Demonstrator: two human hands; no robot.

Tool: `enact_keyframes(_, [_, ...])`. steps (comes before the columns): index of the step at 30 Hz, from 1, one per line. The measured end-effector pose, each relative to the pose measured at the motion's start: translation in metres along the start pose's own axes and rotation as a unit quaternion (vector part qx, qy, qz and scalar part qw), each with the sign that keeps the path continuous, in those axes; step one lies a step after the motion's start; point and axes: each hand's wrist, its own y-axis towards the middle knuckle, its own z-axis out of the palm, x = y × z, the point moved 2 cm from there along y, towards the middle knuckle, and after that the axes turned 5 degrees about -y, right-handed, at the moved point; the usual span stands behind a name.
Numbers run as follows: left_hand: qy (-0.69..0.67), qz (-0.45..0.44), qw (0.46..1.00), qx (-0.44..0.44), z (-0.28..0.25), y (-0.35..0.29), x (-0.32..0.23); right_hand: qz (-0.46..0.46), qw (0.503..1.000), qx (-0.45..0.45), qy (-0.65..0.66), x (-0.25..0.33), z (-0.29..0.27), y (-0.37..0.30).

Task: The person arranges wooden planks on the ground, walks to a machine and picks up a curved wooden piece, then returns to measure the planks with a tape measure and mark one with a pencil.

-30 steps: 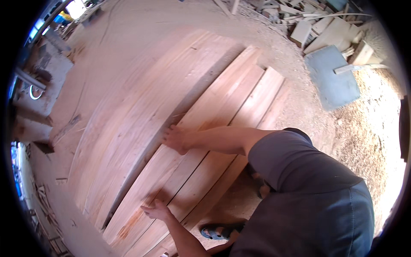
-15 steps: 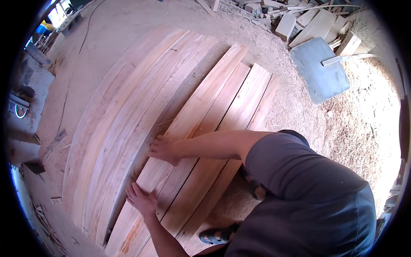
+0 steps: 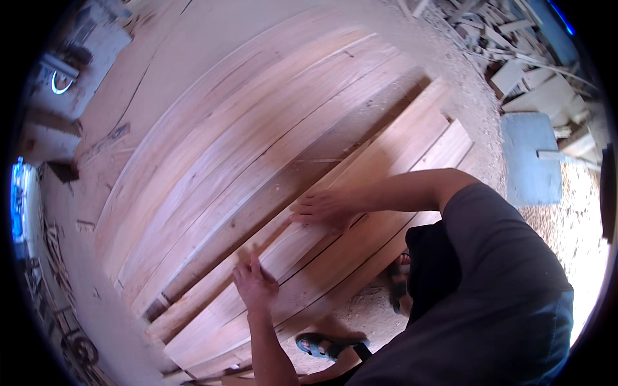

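Observation:
A long pale wooden plank (image 3: 399,132) lies outermost in the nearer row of planks, beside a gap. It looks tipped, with a narrow side showing along the gap; motion blur hides the exact angle. My right hand (image 3: 325,210) is across this plank, its fingers bent over the gap-side edge. Closer to the plank's lower-left end, my left hand (image 3: 257,291) grips the same edge, one finger stretched out and the others bent. Both hands are somewhat blurred. More planks (image 3: 335,273) lie side by side under and behind my hands, with dark seams between them.
Across the gap lies a wider row of planks (image 3: 238,128) on the dusty floor. At the upper right are a grey-blue sheet (image 3: 531,157), wood offcuts (image 3: 508,77) and sawdust (image 3: 566,225). My sandalled foot (image 3: 318,345) stands beside the nearer row. Machinery (image 3: 61,67) is at upper left.
My view has shifted, so the planks sit farther right. The outer plank has tipped and its narrow side now shows. Both hands stay on it, the left one with its fingers more bent.

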Motion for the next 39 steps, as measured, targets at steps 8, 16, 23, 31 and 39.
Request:
enact_keyframes(8, [0.002, -0.07, 0.997, 0.017, 0.01, -0.002, -0.008, 0.033, 0.99, -0.027, 0.138, -0.008, -0.006, -0.003])
enact_keyframes(16, [0.021, -0.169, 0.979, 0.108, 0.019, -0.011, -0.021, 0.204, 0.954, -0.172, -0.136, -0.111, -0.023, 0.015])
enact_keyframes(23, [-0.102, -0.107, 0.985, -0.089, 0.036, 0.001, 0.049, 0.235, 0.913, -0.193, -0.27, -0.156, 0.044, 0.011])
enact_keyframes(31, [-0.034, -0.219, 0.958, -0.183, 0.032, 0.004, 0.049, 0.155, 0.951, -0.178, -0.197, -0.127, -0.032, 0.032])
enact_keyframes(39, [-0.031, -0.247, 0.952, -0.177, 0.017, 0.004, 0.043, 0.159, 0.982, -0.015, -0.102, -0.096, -0.009, 0.053])
